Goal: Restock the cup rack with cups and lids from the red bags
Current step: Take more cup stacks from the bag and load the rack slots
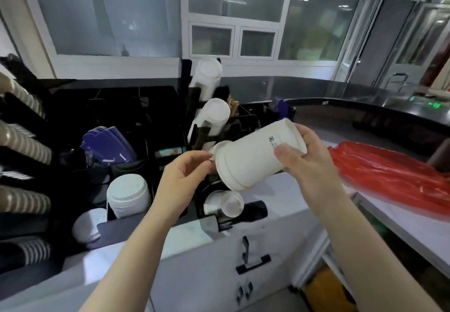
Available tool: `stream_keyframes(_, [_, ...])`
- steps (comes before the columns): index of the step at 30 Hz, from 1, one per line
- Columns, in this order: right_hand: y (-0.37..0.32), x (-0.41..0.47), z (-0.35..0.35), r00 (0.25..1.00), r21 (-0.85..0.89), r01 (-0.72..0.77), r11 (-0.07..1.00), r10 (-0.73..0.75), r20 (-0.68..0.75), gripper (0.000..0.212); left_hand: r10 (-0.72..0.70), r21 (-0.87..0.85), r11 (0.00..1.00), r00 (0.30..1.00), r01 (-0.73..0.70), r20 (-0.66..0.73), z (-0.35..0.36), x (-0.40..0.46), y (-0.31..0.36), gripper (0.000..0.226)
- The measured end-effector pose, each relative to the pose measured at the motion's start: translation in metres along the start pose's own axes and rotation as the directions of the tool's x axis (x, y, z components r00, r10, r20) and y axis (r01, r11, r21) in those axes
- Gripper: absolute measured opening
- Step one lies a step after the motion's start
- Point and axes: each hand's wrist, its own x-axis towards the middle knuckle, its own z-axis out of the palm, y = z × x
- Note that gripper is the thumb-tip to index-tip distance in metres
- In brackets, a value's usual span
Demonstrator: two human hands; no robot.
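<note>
Your right hand (308,163) grips stack of white paper cups (255,155) held sideways above black cup rack (151,165) — your left hand (181,182) pinches its base end; crumpled red plastic bag (389,175) on counter at right.

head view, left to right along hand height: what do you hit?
Ribbed brown cups → blue sleeves → left hand → white cup stack → right hand → red bag.

White nested cup stack (255,155) tilted bottom-down-left above black cup rack (151,165); crumpled red bag (389,175) on counter, right.
</note>
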Motion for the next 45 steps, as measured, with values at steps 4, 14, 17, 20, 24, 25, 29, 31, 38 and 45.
stream_keyframes(4, [0.013, -0.021, -0.001, 1.0, -0.081, -0.015, 0.997, 0.016, 0.005, 0.048, -0.06, 0.059, 0.996, 0.998, 0.062, -0.036, -0.007, -0.021, -0.012, 0.022])
stream_keyframes(14, [0.07, -0.031, 0.039, 0.985, -0.585, -0.029, 0.81, 0.122, 0.12, 0.063, -0.118, 0.083, 0.989, 0.989, 0.126, -0.093, -0.033, -0.043, -0.021, 0.032])
stream_keyframes(17, [0.093, -0.028, 0.044, 0.97, -0.821, 0.008, 0.571, 0.194, 0.145, 0.076, -0.141, 0.092, 0.984, 0.985, 0.15, -0.1, -0.043, -0.046, -0.022, 0.029])
stream_keyframes(20, [0.101, -0.026, 0.044, 0.957, -0.884, 0.057, 0.464, 0.228, 0.181, 0.075, -0.148, 0.107, 0.981, 0.984, 0.159, -0.102, -0.049, -0.047, -0.022, 0.028])
stream_keyframes(24, [0.096, -0.024, 0.041, 0.981, -0.837, 0.04, 0.546, 0.14, 0.138, 0.046, -0.16, 0.111, 0.979, 0.981, 0.171, -0.106, -0.051, -0.048, -0.022, 0.027])
stream_keyframes(25, [0.092, -0.023, 0.041, 0.993, -0.797, 0.035, 0.602, 0.072, 0.098, 0.034, -0.158, 0.113, 0.979, 0.982, 0.17, -0.106, -0.051, -0.047, -0.022, 0.026])
stream_keyframes(29, [0.07, -0.013, 0.037, 0.992, -0.637, 0.088, 0.766, -0.124, -0.012, 0.011, -0.147, 0.118, 0.98, 0.984, 0.158, -0.099, -0.047, -0.034, -0.02, 0.026])
stream_keyframes(31, [0.059, 0.0, 0.037, 0.985, -0.599, 0.121, 0.791, -0.171, -0.026, 0.014, -0.126, 0.117, 0.984, 0.988, 0.136, -0.095, -0.045, -0.026, -0.018, 0.026])
stream_keyframes(38, [0.05, 0.038, 0.048, 0.988, -0.572, 0.115, 0.812, -0.152, -0.017, 0.017, -0.07, 0.083, 0.994, 0.994, 0.076, -0.08, -0.053, 0.011, -0.014, 0.022])
stream_keyframes(45, [0.045, 0.098, 0.068, 0.986, -0.553, 0.115, 0.826, -0.163, -0.038, 0.018, -0.012, 0.085, 0.996, 0.996, 0.02, -0.087, -0.068, 0.063, -0.003, 0.026])
